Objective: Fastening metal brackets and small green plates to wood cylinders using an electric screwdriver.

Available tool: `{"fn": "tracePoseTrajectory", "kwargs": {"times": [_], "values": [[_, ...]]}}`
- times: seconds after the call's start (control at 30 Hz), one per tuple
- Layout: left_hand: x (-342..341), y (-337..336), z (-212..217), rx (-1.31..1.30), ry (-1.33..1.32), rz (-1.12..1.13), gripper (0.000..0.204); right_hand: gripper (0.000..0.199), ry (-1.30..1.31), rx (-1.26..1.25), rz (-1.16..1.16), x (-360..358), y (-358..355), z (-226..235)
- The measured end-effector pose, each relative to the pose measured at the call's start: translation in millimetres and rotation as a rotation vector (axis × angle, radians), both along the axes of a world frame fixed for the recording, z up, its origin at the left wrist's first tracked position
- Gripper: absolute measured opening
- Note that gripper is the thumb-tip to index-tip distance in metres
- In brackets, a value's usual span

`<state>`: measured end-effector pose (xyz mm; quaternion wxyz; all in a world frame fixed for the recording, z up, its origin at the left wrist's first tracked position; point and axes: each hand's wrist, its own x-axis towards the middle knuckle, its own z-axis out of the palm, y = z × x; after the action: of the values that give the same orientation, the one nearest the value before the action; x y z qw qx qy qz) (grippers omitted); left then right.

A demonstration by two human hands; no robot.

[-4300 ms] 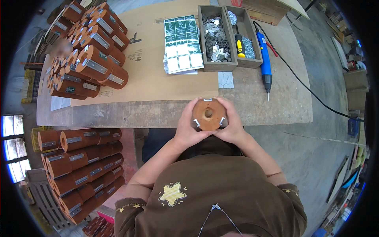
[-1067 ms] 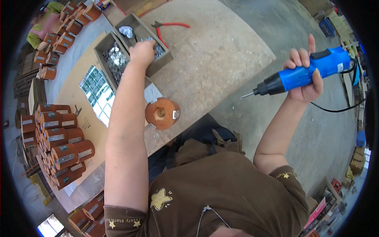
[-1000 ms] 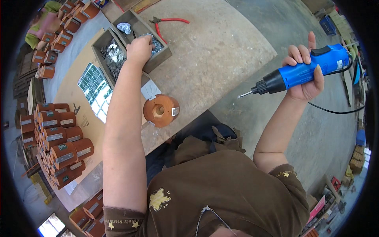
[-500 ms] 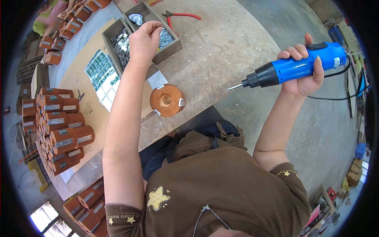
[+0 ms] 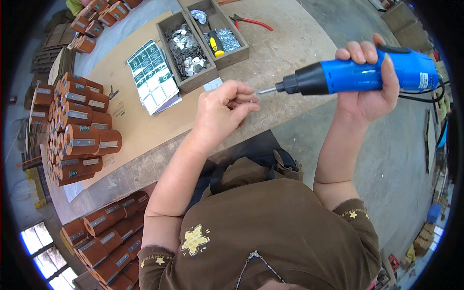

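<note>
My right hand (image 5: 365, 79) is wrapped round a blue electric screwdriver (image 5: 357, 76) with a black nose, held level above the table's right edge. Its thin metal bit (image 5: 267, 90) points left and reaches the fingertips of my left hand (image 5: 222, 108). The left fingers are pinched together, with a tiny silvery screw (image 5: 251, 101) showing at their tips. The round wooden block with the centre hole is hidden beneath this hand.
Two wooden trays hold dark metal plates (image 5: 183, 46) and silvery screws (image 5: 228, 39), with a yellow-black screwdriver (image 5: 215, 44). Red-handled pliers (image 5: 253, 22) lie beyond. Green-and-white label sheets (image 5: 153, 75) rest on cardboard. Wooden cylinders (image 5: 79, 140) are stacked at left.
My left hand has left the screw tray and come back to the screwdriver's bit, over the wooden block. The electric screwdriver now sits closer to the left hand. The view has shifted.
</note>
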<state>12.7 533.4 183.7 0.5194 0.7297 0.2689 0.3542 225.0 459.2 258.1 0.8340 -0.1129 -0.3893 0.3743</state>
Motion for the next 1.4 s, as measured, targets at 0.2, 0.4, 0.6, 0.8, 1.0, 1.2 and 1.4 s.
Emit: {"fn": "tracePoseTrajectory", "kwargs": {"times": [0.2, 0.4, 0.6, 0.8, 1.0, 1.2, 1.4], "values": [[-12, -10, 6, -0.246, -0.089, 0.056, 0.022, 0.035, -0.003, -0.047, -0.029, -20, -5, -4], [-21, -13, 8, -0.188, -0.039, 0.032, 0.022, 0.037, -0.03, -0.056, -0.06, -36, -7, 0], [-25, -12, 10, -0.165, 0.016, 0.019, 0.021, 0.037, -0.095, -0.005, -0.026, -42, -1, -1], [-24, -10, 10, -0.154, 0.053, 0.037, 0.02, 0.047, -0.271, 0.113, 0.037, -48, 1, 8], [-27, -12, 13, -0.258, 0.017, 0.041, 0.022, 0.057, -0.407, 0.115, 0.02, -60, 4, 20], [-37, -20, 3, -0.307, -0.18, -0.027, 0.024, 0.067, -0.415, -0.017, -0.07, -64, 0, 14], [-41, -25, -9, -0.358, -0.135, -0.011, 0.018, 0.075, -0.358, -0.11, 0.076, -61, 7, 9]]}}
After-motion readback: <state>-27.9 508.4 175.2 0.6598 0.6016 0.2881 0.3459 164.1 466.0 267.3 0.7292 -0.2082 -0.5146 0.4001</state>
